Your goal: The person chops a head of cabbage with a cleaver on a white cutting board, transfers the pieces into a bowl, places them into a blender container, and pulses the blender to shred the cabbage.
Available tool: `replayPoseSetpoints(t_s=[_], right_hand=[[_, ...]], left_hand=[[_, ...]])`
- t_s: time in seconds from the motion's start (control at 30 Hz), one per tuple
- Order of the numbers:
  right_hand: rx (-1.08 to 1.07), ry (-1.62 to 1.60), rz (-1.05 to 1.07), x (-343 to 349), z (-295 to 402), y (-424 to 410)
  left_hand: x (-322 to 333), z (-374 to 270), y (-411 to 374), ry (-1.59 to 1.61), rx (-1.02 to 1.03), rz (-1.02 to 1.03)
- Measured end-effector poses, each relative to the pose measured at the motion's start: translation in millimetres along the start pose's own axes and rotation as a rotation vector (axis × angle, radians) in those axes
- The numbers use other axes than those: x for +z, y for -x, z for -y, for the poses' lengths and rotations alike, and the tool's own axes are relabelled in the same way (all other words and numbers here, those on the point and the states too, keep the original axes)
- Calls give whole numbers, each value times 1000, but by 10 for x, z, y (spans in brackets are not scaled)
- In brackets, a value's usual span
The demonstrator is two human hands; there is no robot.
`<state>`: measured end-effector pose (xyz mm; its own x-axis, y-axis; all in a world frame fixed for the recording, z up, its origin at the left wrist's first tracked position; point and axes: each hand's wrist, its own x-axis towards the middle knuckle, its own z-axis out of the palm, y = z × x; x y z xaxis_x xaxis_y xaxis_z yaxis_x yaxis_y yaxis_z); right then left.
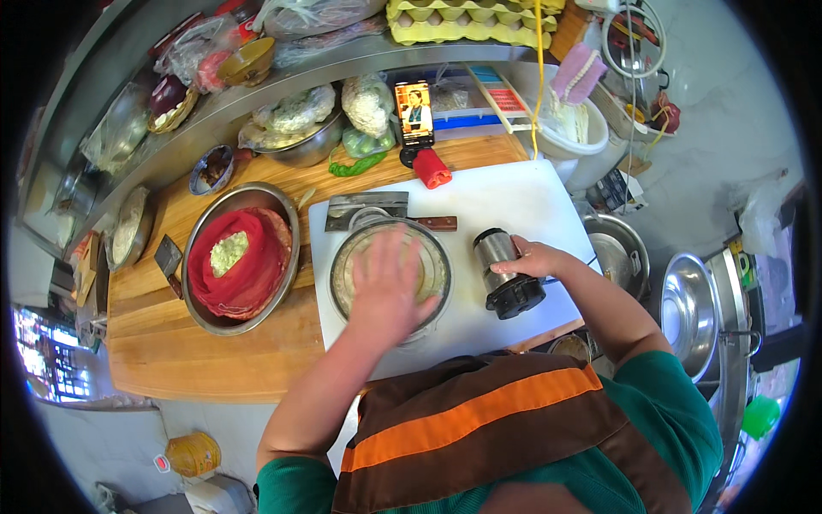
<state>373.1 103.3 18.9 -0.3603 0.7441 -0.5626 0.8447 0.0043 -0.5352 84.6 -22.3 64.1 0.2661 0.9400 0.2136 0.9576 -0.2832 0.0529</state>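
My left hand (388,283) lies flat with spread fingers on the clear lid of a round chopper bowl (342,260), which stands on the white cutting board (514,193). To its right, my right hand (532,257) grips a silver and black motor unit (497,252), tilted above the board. A cleaver (366,203) with a wooden handle lies behind the bowl, partly hidden by the bowl's handle. At the left, a steel bowl (295,238) holds red mesh cloth (257,283) with chopped pale green vegetable (228,254) on it.
A phone (415,114) on a stand, a red pepper piece (432,169) and a green pepper (356,167) are at the back. A small cleaver (168,258) lies left of the steel bowl. A shelf (347,54) with egg trays (472,22) crosses above; steel basins (688,315) stand right.
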Motion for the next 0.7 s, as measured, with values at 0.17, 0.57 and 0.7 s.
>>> replayPoseSetpoints(t_s=[0.17,0.57,0.7], right_hand=[[79,-183,-86,136,-209,108],[-6,-545,-32,195,-332,180],[-185,-690,-124,42,-180,475]], left_hand=[[40,-774,-163,956,-42,348],[1049,-1313,-477,1504,-702,709],[1055,-1404,-369,1555,-526,345]])
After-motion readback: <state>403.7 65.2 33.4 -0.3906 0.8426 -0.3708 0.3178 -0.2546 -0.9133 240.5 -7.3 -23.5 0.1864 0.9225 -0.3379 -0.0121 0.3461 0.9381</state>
